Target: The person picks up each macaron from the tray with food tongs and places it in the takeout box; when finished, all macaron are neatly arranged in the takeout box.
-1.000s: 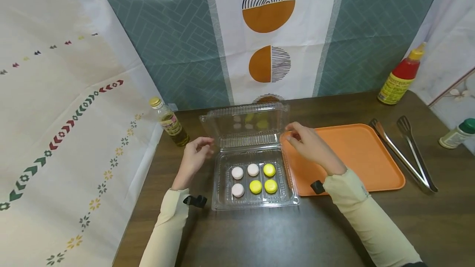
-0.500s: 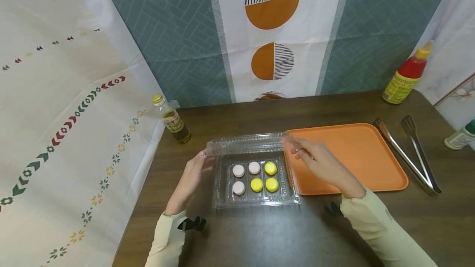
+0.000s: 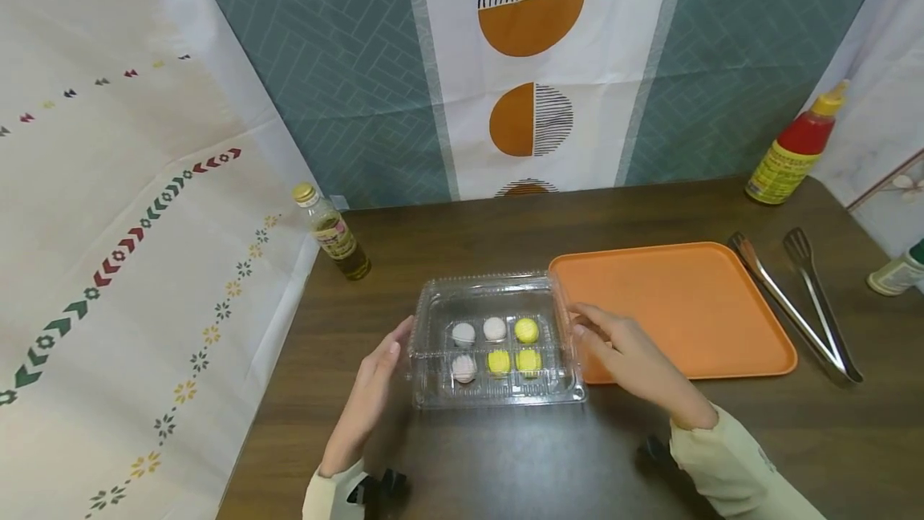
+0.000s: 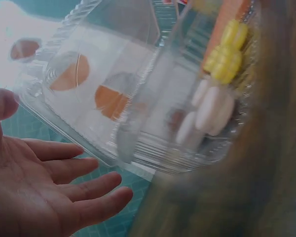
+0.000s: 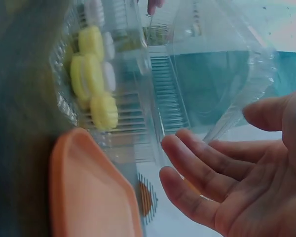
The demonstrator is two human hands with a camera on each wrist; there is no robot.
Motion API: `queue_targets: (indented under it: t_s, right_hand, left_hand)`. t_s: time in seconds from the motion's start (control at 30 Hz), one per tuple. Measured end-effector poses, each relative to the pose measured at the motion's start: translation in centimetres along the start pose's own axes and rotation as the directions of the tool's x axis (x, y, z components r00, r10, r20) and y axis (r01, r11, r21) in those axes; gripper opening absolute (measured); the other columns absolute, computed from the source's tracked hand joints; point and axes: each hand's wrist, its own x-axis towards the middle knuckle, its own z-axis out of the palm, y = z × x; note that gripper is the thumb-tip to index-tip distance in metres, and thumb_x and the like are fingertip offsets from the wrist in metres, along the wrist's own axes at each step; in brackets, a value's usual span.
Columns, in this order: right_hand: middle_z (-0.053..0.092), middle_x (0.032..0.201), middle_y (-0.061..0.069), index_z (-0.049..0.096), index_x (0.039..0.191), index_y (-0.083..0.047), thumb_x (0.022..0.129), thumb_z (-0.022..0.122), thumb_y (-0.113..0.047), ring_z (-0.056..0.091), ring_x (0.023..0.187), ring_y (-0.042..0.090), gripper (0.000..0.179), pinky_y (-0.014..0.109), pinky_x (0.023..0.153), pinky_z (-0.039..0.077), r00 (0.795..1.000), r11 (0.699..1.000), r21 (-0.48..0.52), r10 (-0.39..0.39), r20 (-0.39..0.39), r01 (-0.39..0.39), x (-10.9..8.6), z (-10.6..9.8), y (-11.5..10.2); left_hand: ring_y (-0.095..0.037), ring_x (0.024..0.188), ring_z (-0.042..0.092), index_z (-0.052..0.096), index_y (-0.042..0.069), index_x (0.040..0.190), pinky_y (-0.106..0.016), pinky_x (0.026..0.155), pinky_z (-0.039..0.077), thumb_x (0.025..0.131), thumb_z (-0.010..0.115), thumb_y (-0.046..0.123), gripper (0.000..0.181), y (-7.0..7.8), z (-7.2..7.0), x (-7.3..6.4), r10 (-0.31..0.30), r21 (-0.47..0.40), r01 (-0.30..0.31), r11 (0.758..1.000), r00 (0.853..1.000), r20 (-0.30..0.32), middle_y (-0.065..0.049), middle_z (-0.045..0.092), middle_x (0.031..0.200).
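Note:
A clear plastic clamshell box (image 3: pixel 498 398) stands on the table, its hinged lid (image 4: pixel 133 29) tilted partway down over the base. Inside sit several macarons, white ones such as the white macaron (image 3: pixel 464 368) and yellow ones such as the yellow macaron (image 3: pixel 527 331). My left hand (image 3: pixel 371 392) is at the lid's left side, fingers extended, the thumb by its edge in the left wrist view. On the right side, my right hand (image 3: pixel 635 359) has its thumb and loosely bent fingers (image 5: pixel 187 158) against or very near the lid; exact contact is unclear.
An orange tray (image 3: pixel 664 311) lies right of the box, with metal tongs (image 3: pixel 819 303) beyond it. An oil bottle (image 3: pixel 335 235) stands back left. A red sauce bottle (image 3: pixel 794 151) is back right, and a green-capped bottle (image 3: pixel 895 271) sits at the right edge.
The lid has swung from upright at the back down toward me over the macarons. Both hands have moved nearer me along its sides. The head view has shifted slightly.

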Motion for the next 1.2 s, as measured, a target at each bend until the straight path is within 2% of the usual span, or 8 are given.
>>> queue_targets:
  t_s: [0.23,0.43,0.53,0.73,0.8,0.9,1.03,1.2]
  right_hand:
    - [0.066,0.106,0.003,0.057,0.135,0.003,0.102,0.059,-0.010,0.063,0.097,0.020,0.036,0.036,0.080,0.056,0.998,1.000,-0.019,-0.024,-0.055,0.023,-1.1,0.8,-0.2]
    - [0.060,0.108,0.005,0.052,0.137,0.004,0.099,0.065,-0.008,0.061,0.094,0.018,0.042,0.032,0.078,0.056,0.999,0.998,0.063,0.018,-0.051,-0.015,-2.1,1.3,0.4]
    - [0.057,0.110,0.006,0.048,0.140,0.004,0.098,0.067,-0.011,0.060,0.094,0.016,0.049,0.031,0.079,0.056,0.999,0.996,0.089,0.034,-0.038,-0.031,-2.6,1.7,0.6]
    - [0.059,0.111,0.006,0.044,0.141,0.006,0.100,0.066,-0.024,0.060,0.093,0.016,0.056,0.030,0.077,0.056,0.992,0.991,0.068,0.117,0.038,-0.119,-3.4,2.2,1.1]
    - [0.062,0.107,0.004,0.050,0.135,0.007,0.101,0.065,-0.027,0.061,0.092,0.015,0.050,0.030,0.077,0.056,0.988,0.988,0.045,0.142,0.066,-0.145,-3.6,2.3,1.3]
    - [0.064,0.091,-0.001,0.065,0.112,0.001,0.103,0.061,-0.029,0.060,0.082,0.012,0.031,0.028,0.069,0.053,0.983,0.988,0.052,0.142,0.118,-0.149,-3.7,2.3,1.5]
    - [0.058,0.073,-0.004,0.063,0.086,-0.006,0.106,0.054,-0.024,0.049,0.063,0.006,0.029,0.024,0.055,0.043,0.971,0.977,0.160,0.105,0.213,-0.141,-4.0,2.4,1.8]
    - [0.055,0.069,-0.005,0.059,0.083,-0.004,0.107,0.051,-0.018,0.035,0.053,0.002,0.029,0.022,0.047,0.032,0.965,0.959,0.251,0.066,0.255,-0.132,-4.0,2.6,2.1]
  left_hand:
    - [-0.035,0.140,0.038,0.047,-0.007,0.145,-0.014,0.108,0.032,0.109,0.033,0.008,0.042,-1.1,0.4,-1.2,0.011,-0.010,-0.012,1.000,0.999,-0.046,-0.021,0.047,0.150]
    - [-0.043,0.139,0.035,0.046,-0.014,0.142,-0.013,0.108,0.030,0.106,0.041,0.002,0.040,-1.5,0.9,-2.1,0.055,0.014,-0.055,0.998,0.997,-0.054,-0.028,0.044,0.149]
    - [-0.042,0.135,0.042,0.047,-0.012,0.142,-0.014,0.106,0.035,0.103,0.048,-0.001,0.040,-1.6,1.1,-2.6,0.032,0.006,-0.032,0.999,0.998,-0.063,-0.030,0.047,0.145]
    - [-0.022,0.111,0.064,0.052,-0.009,0.138,-0.021,0.091,0.052,0.097,0.057,-0.008,0.042,-1.9,1.4,-3.3,-0.027,-0.038,0.024,0.999,0.996,-0.082,-0.029,0.059,0.130]
    - [-0.020,0.104,0.067,0.053,-0.009,0.137,-0.023,0.085,0.054,0.095,0.059,-0.009,0.042,-2.0,1.5,-3.3,-0.050,-0.055,0.045,0.997,0.995,-0.090,-0.027,0.061,0.126]
    - [-0.018,0.091,0.068,0.053,-0.010,0.136,-0.023,0.077,0.056,0.094,0.059,-0.011,0.042,-2.0,1.7,-3.3,-0.084,-0.076,0.076,0.994,0.992,-0.098,-0.023,0.063,0.114]
    - [-0.015,0.076,0.064,0.051,-0.014,0.134,-0.026,0.069,0.057,0.095,0.058,-0.011,0.040,-1.9,1.8,-3.5,-0.133,-0.149,0.121,0.982,0.988,-0.079,-0.021,0.061,0.101]
    - [-0.014,0.074,0.062,0.048,-0.017,0.134,-0.029,0.067,0.059,0.097,0.055,-0.009,0.039,-1.7,1.9,-3.4,-0.162,-0.221,0.144,0.965,0.985,-0.064,-0.023,0.058,0.100]
